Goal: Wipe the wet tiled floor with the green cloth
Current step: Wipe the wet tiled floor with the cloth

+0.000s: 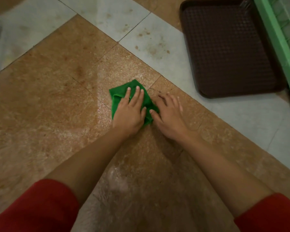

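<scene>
Tiled floor (57, 81), brown squares bordered by a band of pale ones, seen from above; a glistening wet streak (102, 97) runs down the brown tiles toward the viewer, and brown spots mark the pale band. Green cloth (120, 93) lies crumpled on the brown tile at the streak's right-hand margin, near the centre of the view. Left hand (130, 113) lies flat on top of the cloth, fingers straight and slightly spread, palm bearing down. Right hand (167, 114) rests just beside the cloth, fingers splayed on bare tile and somewhat blurred; its thumb appears to touch the cloth's right edge, though a pinch cannot be confirmed. Red sleeves (32, 208) are pushed up both forearms. Dark brown tray (228, 47) sits on the pale tiles at upper right, against a green frame (281, 39).

Stage, as judged: wiping is under way, and much water remains on the tiles. The next stroke calls for steady downward pressure as the cloth is drawn across the shining streak, with the cloth kept spread so that it does not bunch.
</scene>
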